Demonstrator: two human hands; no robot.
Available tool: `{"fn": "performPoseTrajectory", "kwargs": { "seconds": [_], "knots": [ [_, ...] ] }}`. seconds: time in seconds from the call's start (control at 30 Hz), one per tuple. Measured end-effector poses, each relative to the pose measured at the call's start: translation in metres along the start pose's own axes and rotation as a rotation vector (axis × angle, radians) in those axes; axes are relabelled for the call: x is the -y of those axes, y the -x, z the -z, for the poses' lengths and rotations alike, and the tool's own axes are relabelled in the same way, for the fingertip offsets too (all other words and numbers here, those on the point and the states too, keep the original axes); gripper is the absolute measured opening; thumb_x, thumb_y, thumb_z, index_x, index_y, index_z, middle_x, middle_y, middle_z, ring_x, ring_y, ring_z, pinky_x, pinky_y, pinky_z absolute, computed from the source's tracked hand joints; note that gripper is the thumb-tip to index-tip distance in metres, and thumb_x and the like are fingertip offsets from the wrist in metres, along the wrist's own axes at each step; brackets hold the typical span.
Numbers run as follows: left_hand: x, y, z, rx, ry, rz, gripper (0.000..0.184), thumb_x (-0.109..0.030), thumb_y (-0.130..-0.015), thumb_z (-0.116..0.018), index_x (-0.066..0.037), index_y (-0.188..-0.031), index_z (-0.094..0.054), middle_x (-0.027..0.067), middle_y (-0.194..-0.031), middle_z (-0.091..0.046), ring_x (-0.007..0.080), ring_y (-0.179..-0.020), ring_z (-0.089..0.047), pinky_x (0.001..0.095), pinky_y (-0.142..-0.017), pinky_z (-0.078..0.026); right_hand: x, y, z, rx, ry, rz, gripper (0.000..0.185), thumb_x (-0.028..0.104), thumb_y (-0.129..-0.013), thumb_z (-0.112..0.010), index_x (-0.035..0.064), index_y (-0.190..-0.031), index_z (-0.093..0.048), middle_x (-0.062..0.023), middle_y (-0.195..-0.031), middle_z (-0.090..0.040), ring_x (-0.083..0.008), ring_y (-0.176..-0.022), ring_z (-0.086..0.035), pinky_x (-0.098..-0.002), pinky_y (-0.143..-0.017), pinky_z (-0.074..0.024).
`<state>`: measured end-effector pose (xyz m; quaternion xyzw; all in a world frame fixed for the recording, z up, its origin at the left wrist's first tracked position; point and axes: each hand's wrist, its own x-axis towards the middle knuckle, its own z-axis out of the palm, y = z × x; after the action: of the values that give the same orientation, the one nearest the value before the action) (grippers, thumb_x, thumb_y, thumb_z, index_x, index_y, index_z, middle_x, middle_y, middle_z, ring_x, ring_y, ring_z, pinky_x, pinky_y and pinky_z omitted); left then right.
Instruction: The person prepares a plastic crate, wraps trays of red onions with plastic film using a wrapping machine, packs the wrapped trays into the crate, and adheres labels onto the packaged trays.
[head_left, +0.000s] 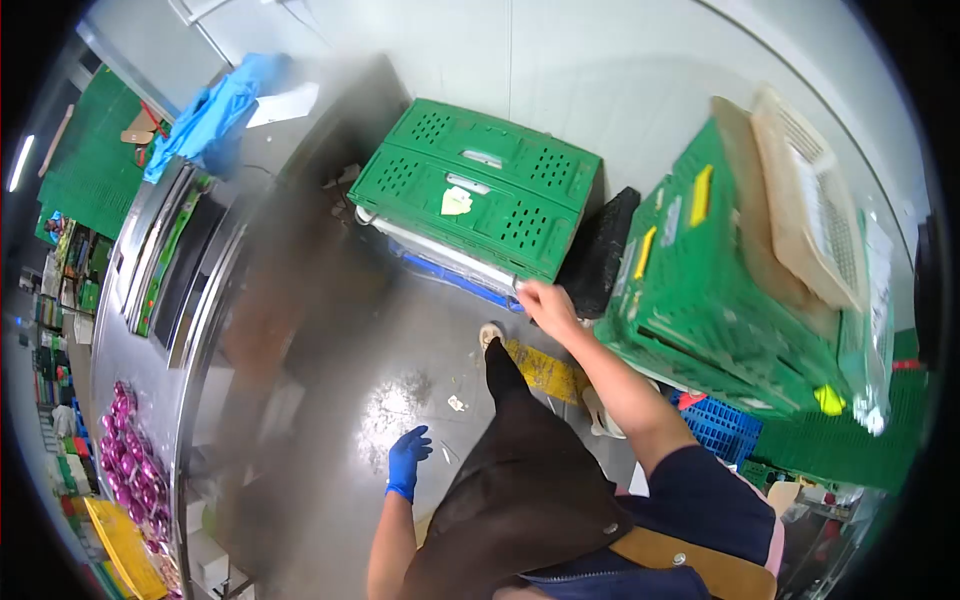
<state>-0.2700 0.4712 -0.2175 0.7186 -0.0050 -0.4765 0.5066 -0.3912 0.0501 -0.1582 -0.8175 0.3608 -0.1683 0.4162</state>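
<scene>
My left hand point(407, 461), in a blue glove, hangs over the floor with its fingers apart and nothing in it. Bare and closed, my right hand point(544, 303) is at the front right corner of a white crate point(450, 257), on what looks like a thin hooked handle. Two green perforated crates point(470, 187) lie on top of the white one, and a blue edge point(460, 280) shows under it. A torn pale label sticks to the green crates.
On the left stands a metal table point(215, 400) with purple shiny packages point(132, 465) and blue plastic point(215, 110). A stack of green crates point(680, 260) rises at the right, beside a black crate point(603, 250). A blue basket point(722, 428) sits behind my right arm.
</scene>
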Motion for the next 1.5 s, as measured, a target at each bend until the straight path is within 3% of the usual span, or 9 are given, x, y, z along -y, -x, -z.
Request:
{"fn": "performPoseTrajectory", "kwargs": {
  "seconds": [0.2, 0.4, 0.53, 0.7, 0.93, 1.03, 1.13, 1.3, 1.5],
  "knots": [
    [0.009, -0.066, 0.061, -0.192, -0.058, 0.443, 0.032, -0.018, -0.088, -0.055, -0.005, -0.116, -0.063, 0.0145, -0.09, -0.068, 0.021, -0.062, -0.065, 0.0296, -0.053, -0.05, -0.008, -0.219, -0.073, -0.065, 0.225, 0.081, 0.047, 0.024, -0.081, -0.069, 0.0126, -0.122, -0.05, -0.0117, -0.124, -0.053, -0.0316, -0.088, -0.064, -0.0439, -0.075, -0.0519],
    [-0.074, -0.109, 0.082, -0.349, 0.134, 0.446, 0.034, -0.021, -0.088, -0.056, -0.005, -0.117, -0.063, 0.0165, -0.092, -0.068, 0.0208, -0.063, -0.065, 0.0299, -0.055, -0.051, -0.038, -0.313, -0.094, 0.177, 0.479, 0.125, 0.047, 0.027, -0.082, -0.069, 0.0178, -0.125, -0.051, -0.0089, -0.123, -0.051, -0.0335, -0.086, -0.064, -0.0457, -0.072, -0.0535],
    [-0.131, -0.182, 0.074, -0.211, 0.03, 0.473, 0.034, -0.022, -0.088, -0.056, -0.006, -0.117, -0.064, 0.0157, -0.095, -0.067, 0.02, -0.068, -0.065, 0.029, -0.066, -0.053, -0.057, -0.312, -0.098, 0.112, 0.435, 0.203, 0.02, 0.022, -0.083, -0.066, 0.0153, -0.101, -0.06, -0.0047, -0.122, -0.054, -0.0312, -0.083, -0.064, -0.0445, -0.066, -0.0539],
    [-0.251, -0.306, 0.033, 0.049, -0.044, 0.257, 0.031, -0.017, -0.09, -0.055, -0.004, -0.117, -0.064, 0.0095, -0.1, -0.066, 0.0151, -0.08, -0.063, 0.0282, -0.071, -0.051, -0.04, -0.302, -0.109, -0.219, -0.283, -0.449, 0.016, 0.016, -0.089, -0.062, 0.0028, -0.092, -0.055, -0.0059, -0.06, -0.057, -0.0128, -0.055, -0.056, -0.0274, -0.052, -0.044],
    [-0.411, -0.39, -0.079, 0.613, -0.104, 0.124, 0.038, -0.015, -0.09, -0.058, -0.003, -0.126, -0.057, 0.0082, -0.116, -0.062, 0.015, -0.096, -0.059, 0.027, -0.085, -0.047, 0.024, -0.286, -0.125, -0.647, -0.906, -0.66, 0.018, 0.015, -0.092, -0.059, -0.0016, -0.097, -0.054, -0.0061, -0.073, -0.059, -0.0101, -0.054, -0.053, -0.0271, -0.051, -0.0474],
    [-0.418, -0.395, -0.124, 0.643, -0.015, 0.035, 0.047, -0.017, -0.088, -0.062, -0.004, -0.132, -0.051, 0.0119, -0.126, -0.057, 0.0202, -0.109, -0.056, 0.0293, -0.094, -0.043, 0.022, -0.292, -0.122, -0.674, -1.097, -0.721, 0.018, 0.018, -0.095, -0.053, 0.0016, -0.103, -0.054, -0.0051, -0.08, -0.06, -0.0104, -0.057, -0.052, -0.0296, -0.059, -0.0501],
    [-0.386, -0.413, -0.149, 0.518, -0.434, -0.279, 0.054, -0.02, -0.087, -0.064, -0.003, -0.136, -0.046, 0.0139, -0.132, -0.052, 0.0218, -0.12, -0.049, 0.0311, -0.101, -0.038, 0.009, -0.314, -0.086, -0.708, -1.348, -0.713, 0.022, 0.019, -0.097, -0.051, 0.0032, -0.112, -0.053, -0.0026, -0.087, -0.061, -0.0093, -0.06, -0.05, -0.0306, -0.062, -0.0472],
    [-0.401, -0.391, -0.156, 0.515, 0.253, 0.073, 0.058, -0.025, -0.091, -0.063, -0.005, -0.141, -0.04, 0.0091, -0.131, -0.051, 0.0165, -0.117, -0.049, 0.0298, -0.094, -0.043, 0.043, -0.34, -0.048, -0.119, -0.711, -0.589, 0.012, 0.016, -0.092, -0.058, 0.0044, -0.096, -0.058, -0.0011, -0.081, -0.059, -0.0079, -0.059, -0.049, -0.0252, -0.055, -0.042],
    [-0.359, -0.349, -0.127, 0.051, 0.381, -0.073, 0.026, -0.011, -0.091, -0.057, -0.001, -0.114, -0.064, 0.0029, -0.102, -0.066, 0.0113, -0.093, -0.059, 0.0267, -0.085, -0.047, 0.082, -0.299, -0.13, 0.252, -0.283, -0.319, 0.014, 0.008, -0.082, -0.066, -0.0013, -0.09, -0.06, -0.009, -0.081, -0.058, -0.0128, -0.063, -0.055, -0.027, -0.058, -0.0446]
  ]
}}
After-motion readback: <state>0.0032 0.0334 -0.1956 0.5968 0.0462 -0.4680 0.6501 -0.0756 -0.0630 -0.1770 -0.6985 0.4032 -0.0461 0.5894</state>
